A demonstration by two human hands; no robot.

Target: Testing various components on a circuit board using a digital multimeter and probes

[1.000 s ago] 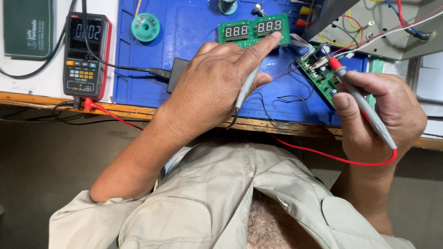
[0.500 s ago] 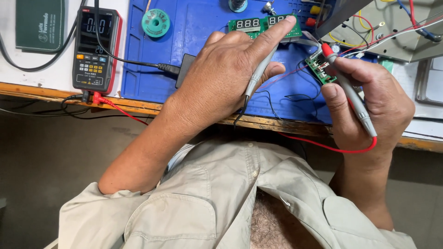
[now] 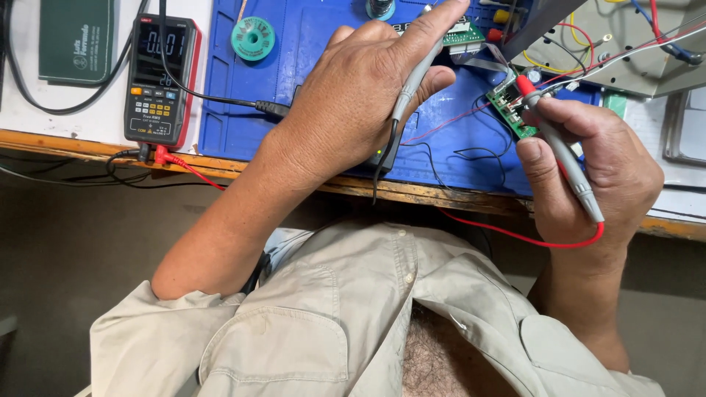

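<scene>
A: Multimeter (image 3: 158,77) at far left of the counter (image 3: 88,143), black and red leads trailing off its lower edge over the rim. Snag risk if an arm sweeps back.

B: Noted. Green solder-wick spool (image 3: 253,38) sits on the blue mat (image 3: 235,103), well clear. Left hand (image 3: 353,103)?

A: Closed round the grey probe (image 3: 412,81), index finger stretched along it toward the display board (image 3: 460,31). Tip hidden under the finger; cannot tell which pad it touches. A slip there could bridge contacts.

B: Right hand (image 3: 588,169)?

A: Clamped on the red probe (image 3: 559,147), tip down on the small green board (image 3: 515,110). That board lies loose, its near end touching the thumb; pressure may tilt or skate it. Red lead (image 3: 515,235) loops below the counter edge and could tug the probe off.
</scene>
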